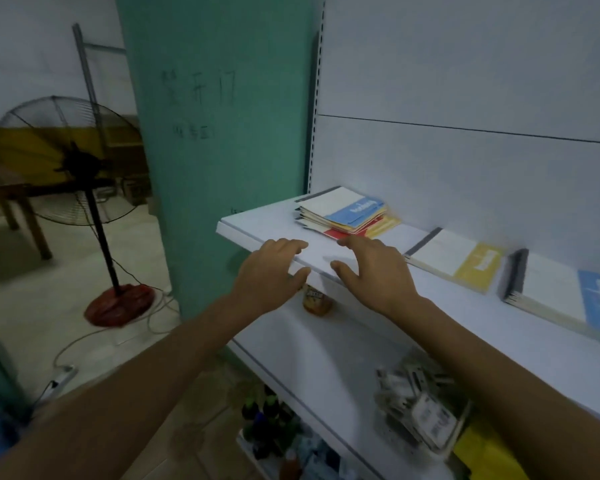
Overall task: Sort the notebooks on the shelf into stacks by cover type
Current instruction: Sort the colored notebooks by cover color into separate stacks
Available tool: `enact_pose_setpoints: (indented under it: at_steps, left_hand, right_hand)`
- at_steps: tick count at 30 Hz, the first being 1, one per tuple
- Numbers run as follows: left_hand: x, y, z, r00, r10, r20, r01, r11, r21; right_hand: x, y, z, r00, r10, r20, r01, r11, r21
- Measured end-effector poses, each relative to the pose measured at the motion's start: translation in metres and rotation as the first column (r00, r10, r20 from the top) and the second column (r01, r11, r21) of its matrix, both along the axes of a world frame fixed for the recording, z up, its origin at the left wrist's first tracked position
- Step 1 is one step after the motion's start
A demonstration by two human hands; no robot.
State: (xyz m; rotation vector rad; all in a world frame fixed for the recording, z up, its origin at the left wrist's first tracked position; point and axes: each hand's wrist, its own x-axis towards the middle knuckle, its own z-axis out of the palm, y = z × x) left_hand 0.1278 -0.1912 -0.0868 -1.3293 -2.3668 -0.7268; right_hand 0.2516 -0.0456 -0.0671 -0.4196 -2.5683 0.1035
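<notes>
Though close — notebook lettering [362,206] illegible

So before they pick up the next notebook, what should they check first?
1. Hands free: left hand and right hand hold nothing, ok.
2. Reach: the mixed stack lies just beyond the right hand's fingertips, ok.
3. Sorting: in the mixed stack, blue, red and yellow covers lie together, not ok.
4. Target piles: yellow notebook and blue stack lie apart on the shelf, ok.
5. Pile for red covers: none in view, cannot tell.
6. Count in the mixed stack: blurred, cannot tell.
</notes>
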Motion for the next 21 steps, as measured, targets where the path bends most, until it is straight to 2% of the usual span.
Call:
enact_pose_setpoints:
  at_steps: [6, 9, 12, 15, 21]
  left_hand:
    - [-0.081, -0.003, -0.004, 0.987, -0.151, -0.058, 0.156, 0.983, 0.098]
    - [-0.117, -0.005, -0.001, 0.970, -0.242, -0.031, 0.244, 0.961, 0.127]
    - [-0.140, -0.001, 0.001, 0.947, -0.289, 0.138, 0.269, 0.952, 0.146]
    - [-0.156, 0.014, 0.010, 0.867, -0.342, 0.363, 0.268, 0.933, 0.238]
    - [-0.181, 0.056, 0.010, 0.804, -0.395, 0.445, 0.280, 0.911, 0.303]
  right_hand:
    - [-0.072, -0.012, 0.002, 0.998, -0.057, -0.018, 0.057, 0.998, 0.004]
    - [-0.096, -0.013, 0.000, 0.994, -0.107, -0.038, 0.107, 0.994, -0.016]
    - [-0.111, -0.011, -0.005, 0.985, -0.169, -0.025, 0.168, 0.985, -0.030]
    - [-0.121, 0.004, -0.004, 0.973, -0.230, -0.026, 0.229, 0.972, -0.041]
    - [-0.140, 0.039, -0.001, 0.952, -0.298, -0.064, 0.295, 0.954, -0.057]
